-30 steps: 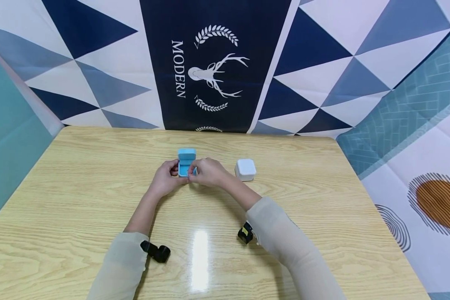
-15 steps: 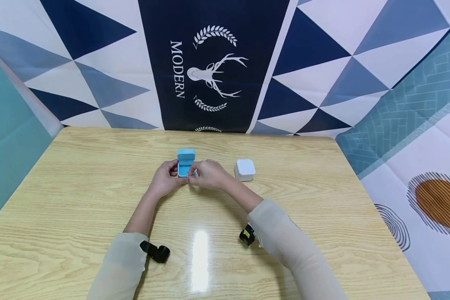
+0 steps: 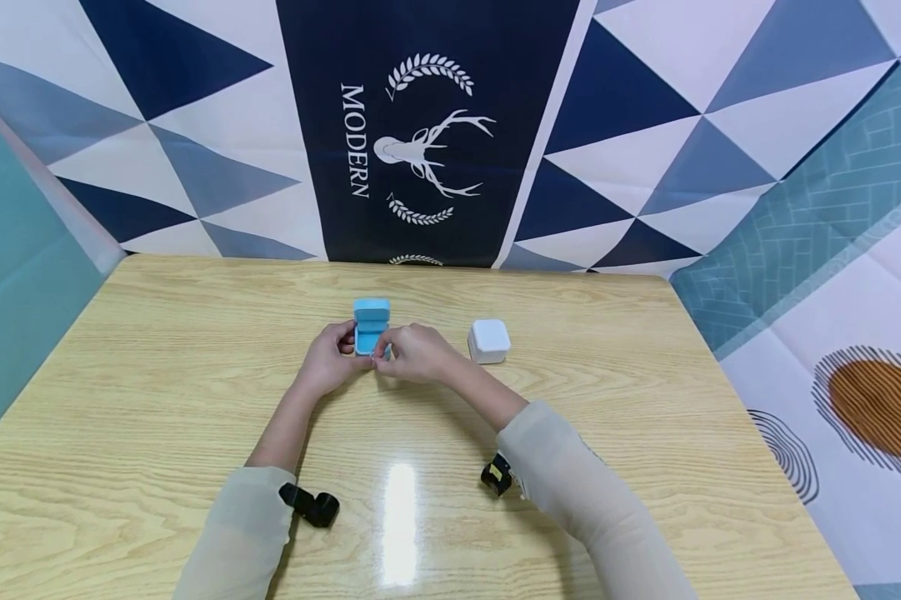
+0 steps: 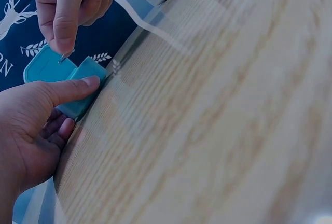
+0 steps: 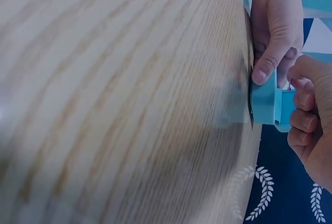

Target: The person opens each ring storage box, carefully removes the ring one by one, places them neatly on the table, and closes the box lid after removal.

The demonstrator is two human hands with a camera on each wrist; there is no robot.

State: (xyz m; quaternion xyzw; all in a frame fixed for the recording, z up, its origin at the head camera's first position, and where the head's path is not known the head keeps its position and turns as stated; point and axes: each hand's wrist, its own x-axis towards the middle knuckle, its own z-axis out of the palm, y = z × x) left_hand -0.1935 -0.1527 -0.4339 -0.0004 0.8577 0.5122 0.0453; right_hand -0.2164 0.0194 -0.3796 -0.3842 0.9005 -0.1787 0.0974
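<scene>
A small turquoise jewelry box (image 3: 372,311) stands on the table with its lid raised. My left hand (image 3: 328,357) grips it from the left; in the left wrist view the thumb presses along the near wall of the box (image 4: 89,73). My right hand (image 3: 414,353) is over the box's near right corner. Between its thumb and index finger it pinches a tiny shiny silver piece (image 4: 63,57), mostly hidden by the fingertips, so its kind is unclear. In the right wrist view the curled fingers of the right hand (image 5: 316,115) hide part of the box's inside.
A white rounded cube-shaped box (image 3: 489,341) sits to the right of the right hand. The wooden table (image 3: 157,400) ends at a patterned cloth backdrop (image 3: 435,167) behind the jewelry box. Both wrists wear black cameras.
My right hand has drawn slightly back toward me, to the jewelry box's near edge, still pinching the silver piece. The left hand and box have barely moved.
</scene>
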